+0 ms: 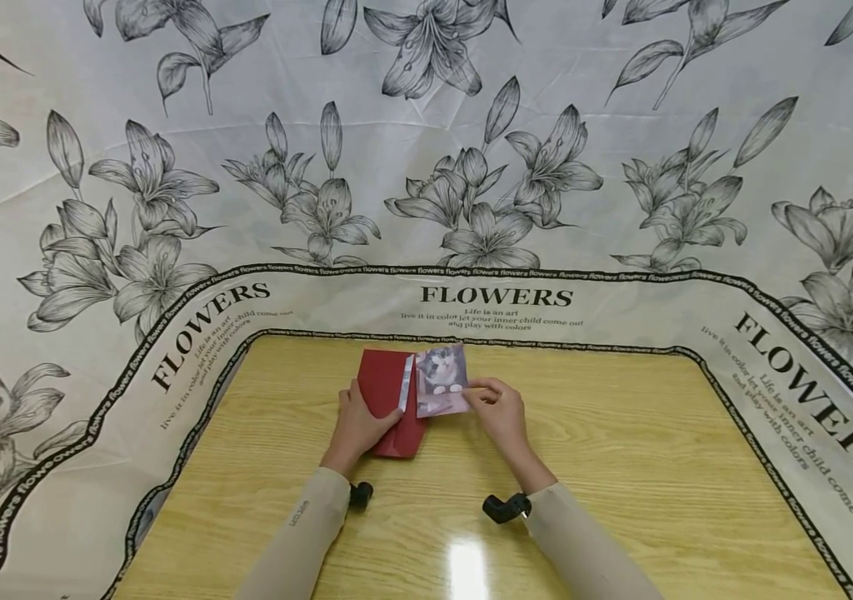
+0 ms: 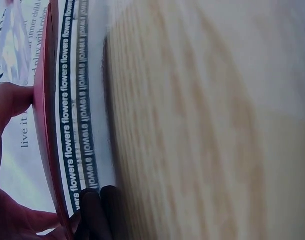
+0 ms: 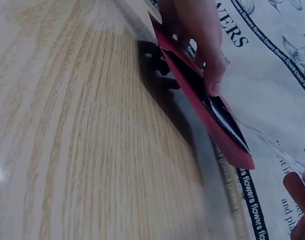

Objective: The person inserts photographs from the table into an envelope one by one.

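Observation:
My left hand (image 1: 361, 423) grips a red envelope (image 1: 383, 379) above the wooden table, its thumb on the front face. The right hand (image 1: 500, 408) pinches the right edge of a photo (image 1: 437, 375) of a black-and-white cat. That photo stands beside the envelope's opening, its left edge close to it. A pale strip of another card (image 1: 406, 385) shows at the opening under the left thumb. In the right wrist view the red envelope (image 3: 237, 159) gapes, with a dark, pale-edged insert inside. The left wrist view has the envelope (image 2: 46, 130) nearly edge-on between thumb and fingers.
A light wooden table (image 1: 621, 467) lies under both hands, with a bright reflection near its front. A white cloth (image 1: 501, 308) with printed flowers and lettering borders the table and rises behind it. Black wrist mounts (image 1: 507, 507) sit on both wrists.

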A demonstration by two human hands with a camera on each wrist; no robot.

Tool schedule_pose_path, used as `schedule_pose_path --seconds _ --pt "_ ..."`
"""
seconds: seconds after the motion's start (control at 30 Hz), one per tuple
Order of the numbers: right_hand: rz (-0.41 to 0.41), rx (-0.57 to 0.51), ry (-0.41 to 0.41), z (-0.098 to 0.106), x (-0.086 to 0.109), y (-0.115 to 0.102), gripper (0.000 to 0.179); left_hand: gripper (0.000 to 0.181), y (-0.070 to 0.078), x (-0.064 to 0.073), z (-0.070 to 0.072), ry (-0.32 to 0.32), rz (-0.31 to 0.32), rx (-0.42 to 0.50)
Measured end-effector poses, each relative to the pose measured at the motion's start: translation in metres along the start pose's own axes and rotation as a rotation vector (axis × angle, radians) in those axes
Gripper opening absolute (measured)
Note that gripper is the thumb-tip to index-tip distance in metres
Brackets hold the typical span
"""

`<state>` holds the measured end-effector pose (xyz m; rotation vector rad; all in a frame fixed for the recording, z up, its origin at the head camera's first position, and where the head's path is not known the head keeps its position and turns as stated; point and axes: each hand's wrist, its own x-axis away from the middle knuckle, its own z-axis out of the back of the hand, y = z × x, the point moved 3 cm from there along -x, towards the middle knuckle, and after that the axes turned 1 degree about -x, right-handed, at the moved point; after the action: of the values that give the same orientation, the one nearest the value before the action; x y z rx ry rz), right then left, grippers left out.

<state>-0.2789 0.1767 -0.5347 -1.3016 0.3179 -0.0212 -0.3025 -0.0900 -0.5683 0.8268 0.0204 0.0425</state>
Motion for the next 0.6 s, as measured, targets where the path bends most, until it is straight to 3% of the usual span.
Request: schedule_pose_path --seconds 0.17,0.6 --pt "-0.015 -0.021 0.025 -0.009 -0.006 0.008 0.020 0.116 0.000 0.000 -0.001 -0.001 -0.008 -0.014" --pt "-0.195 -0.038 0.026 -0.022 -0.010 0.021 0.022 0.116 -0.001 -0.001 0.000 0.005 -0.014 -0.022"
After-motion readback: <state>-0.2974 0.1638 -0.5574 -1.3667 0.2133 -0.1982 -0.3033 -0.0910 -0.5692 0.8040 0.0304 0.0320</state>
